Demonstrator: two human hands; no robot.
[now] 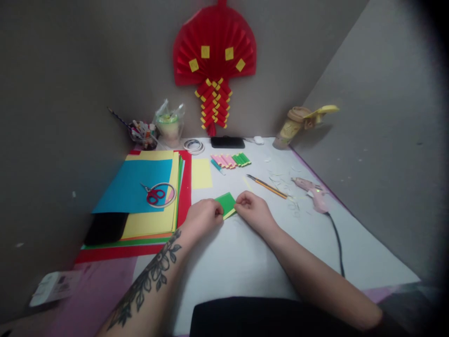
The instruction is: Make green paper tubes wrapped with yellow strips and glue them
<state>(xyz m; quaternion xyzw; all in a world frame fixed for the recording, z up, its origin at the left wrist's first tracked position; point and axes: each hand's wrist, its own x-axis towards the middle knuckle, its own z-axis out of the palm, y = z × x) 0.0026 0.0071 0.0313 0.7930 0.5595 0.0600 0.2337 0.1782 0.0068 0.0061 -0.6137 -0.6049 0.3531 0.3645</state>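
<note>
Between my hands is a small green paper piece [225,203] with a yellow strip along its near edge. My left hand [206,214] pinches its left end, and my right hand [255,209] pinches the right corner. Both hands are closed on the paper, low over the white table. Beyond them lie several small rolled paper tubes, some pink [224,161] and some green [242,159], with yellow ends. A blue-green tube-shaped item [218,167] lies against the pink ones. A yellow paper sheet [202,173] rests just behind my left hand.
At left, red scissors [155,196] and a tape roll [170,202] sit on stacked coloured paper [140,185]. A pencil and cutter-like tool [267,186], a corded glue gun [314,193] and paper scraps lie right. At the back are a phone [227,142], tape rolls [194,147] and a cup [291,126].
</note>
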